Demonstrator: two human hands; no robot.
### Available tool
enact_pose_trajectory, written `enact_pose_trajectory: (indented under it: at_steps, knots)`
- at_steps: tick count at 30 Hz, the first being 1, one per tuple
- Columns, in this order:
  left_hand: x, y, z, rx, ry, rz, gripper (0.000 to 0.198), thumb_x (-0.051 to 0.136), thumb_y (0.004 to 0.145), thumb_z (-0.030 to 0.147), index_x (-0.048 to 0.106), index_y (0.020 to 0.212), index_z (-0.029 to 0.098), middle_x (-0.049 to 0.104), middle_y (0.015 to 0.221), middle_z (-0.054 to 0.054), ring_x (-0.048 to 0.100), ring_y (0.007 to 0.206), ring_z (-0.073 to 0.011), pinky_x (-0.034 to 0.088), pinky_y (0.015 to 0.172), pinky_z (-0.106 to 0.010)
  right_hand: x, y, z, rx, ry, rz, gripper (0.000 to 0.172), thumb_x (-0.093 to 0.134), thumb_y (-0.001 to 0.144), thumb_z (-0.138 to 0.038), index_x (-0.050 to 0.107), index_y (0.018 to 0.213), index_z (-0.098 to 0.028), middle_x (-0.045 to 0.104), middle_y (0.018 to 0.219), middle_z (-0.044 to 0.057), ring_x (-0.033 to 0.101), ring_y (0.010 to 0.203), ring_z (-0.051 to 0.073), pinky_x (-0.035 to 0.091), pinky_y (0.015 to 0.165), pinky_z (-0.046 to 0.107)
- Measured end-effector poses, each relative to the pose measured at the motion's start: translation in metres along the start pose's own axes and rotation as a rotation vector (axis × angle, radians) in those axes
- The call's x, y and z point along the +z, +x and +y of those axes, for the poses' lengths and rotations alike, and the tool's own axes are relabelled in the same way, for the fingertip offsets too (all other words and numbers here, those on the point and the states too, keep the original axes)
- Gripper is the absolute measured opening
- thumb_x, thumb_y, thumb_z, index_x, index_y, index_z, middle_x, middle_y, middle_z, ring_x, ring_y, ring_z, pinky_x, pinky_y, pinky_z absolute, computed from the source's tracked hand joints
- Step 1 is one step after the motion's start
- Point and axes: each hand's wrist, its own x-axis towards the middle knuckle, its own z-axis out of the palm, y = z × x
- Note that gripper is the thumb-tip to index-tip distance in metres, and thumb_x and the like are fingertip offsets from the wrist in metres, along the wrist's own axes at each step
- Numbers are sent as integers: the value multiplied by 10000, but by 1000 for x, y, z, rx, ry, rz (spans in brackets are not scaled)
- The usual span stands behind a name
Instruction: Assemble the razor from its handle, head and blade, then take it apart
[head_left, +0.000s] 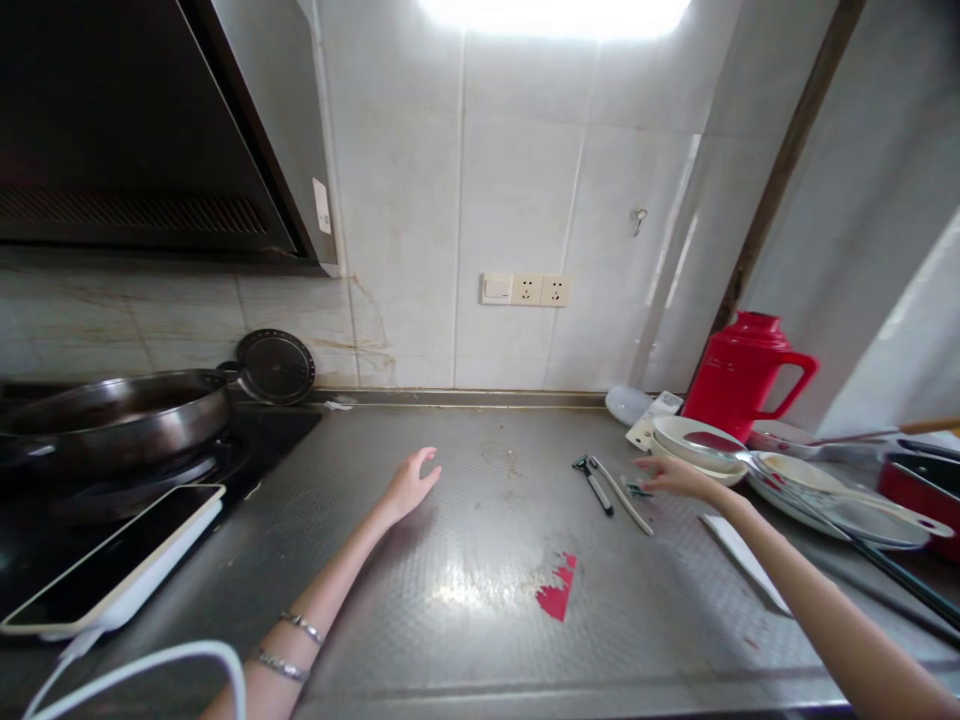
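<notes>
My left hand point(411, 487) hovers over the metal counter, thumb and fingers apart, holding nothing. My right hand point(670, 475) reaches in from the right with its fingers stretched out. Just below its fingertips is a small dark green item point(637, 490), partly see-through in look; its kind is not clear. Whether the fingers touch it, I cannot tell. Left of that lie a razor point(598, 488) with a grey and black handle and a thin whitish curved stick point(624, 497), side by side.
A torn red patch point(556, 590) marks the counter point(480, 660). Stacked bowls point(694, 440), a red thermos jug point(742, 375) and a long white strip point(745, 563) are at the right. At the left are a pan point(120, 425) on the stove and a phone point(112, 560) with a white cable.
</notes>
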Motion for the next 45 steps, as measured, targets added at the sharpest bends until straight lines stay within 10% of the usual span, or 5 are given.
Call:
enact_pose_trajectory:
  at_steps: [19,27,45]
  knots:
    - [-34,-9,-48,-254,555,-57,494,275,886,427,472,1224,126,335,1402,-181,187,1332,-329,223,1021,-491,93,39,-193,-295,72,211,375,469,804,-284,615,1119,-143,614,1149,123,544,1093,241,392,946,338]
    - [-26,-16,-53,-207,570,-181,531,228,884,470,424,1296,198,329,1415,-143,234,1318,-321,196,1022,-518,130,32,-189,-299,-53,242,362,379,864,-297,615,1081,-127,534,1252,147,427,1216,236,309,1018,363]
    - [-26,-16,-52,-203,608,-177,486,285,874,437,449,1280,227,364,1401,-117,276,1304,-297,221,1022,-492,129,31,-182,-253,-22,231,350,394,842,-272,638,1067,-161,574,1212,117,489,1159,222,345,983,324]
